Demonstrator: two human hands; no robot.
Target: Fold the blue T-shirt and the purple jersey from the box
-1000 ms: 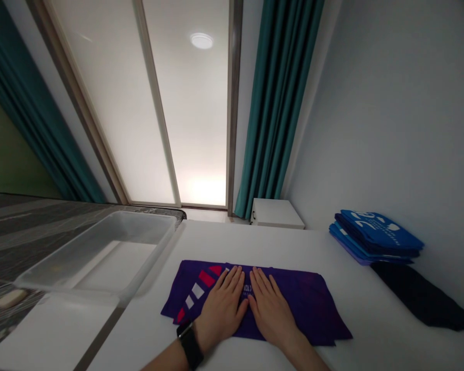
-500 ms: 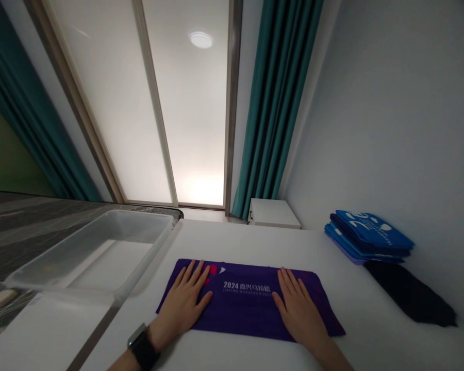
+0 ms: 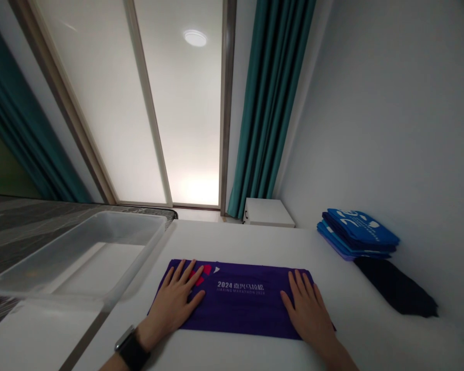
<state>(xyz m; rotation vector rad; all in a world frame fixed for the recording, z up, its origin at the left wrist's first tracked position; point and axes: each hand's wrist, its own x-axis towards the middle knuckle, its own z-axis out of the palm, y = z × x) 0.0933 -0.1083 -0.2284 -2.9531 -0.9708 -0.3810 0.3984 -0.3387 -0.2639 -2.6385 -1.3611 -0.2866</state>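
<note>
A folded purple cloth (image 3: 239,309) with white "2024" marathon lettering and red shapes lies flat on the white table (image 3: 209,239). It looks like a folded shirt or bag; I cannot tell which. On its left end my left hand (image 3: 174,301) rests palm down, fingers spread, a black watch on the wrist. My right hand (image 3: 308,309) lies flat over the right end, fingers stretched out. Neither hand grips anything. Part of the cloth is hidden under both palms.
A translucent plastic bin (image 3: 112,226) stands at the left. Toward the right wall is a stack of folded blue cloths (image 3: 359,232), with a dark cloth (image 3: 396,286) beside it. A small white cabinet (image 3: 268,212) stands beyond the table, near the teal curtain (image 3: 272,103).
My right hand has slid rightward over the purple cloth, nearer its right end. My left hand stays at the left end. The whole view has shifted slightly.
</note>
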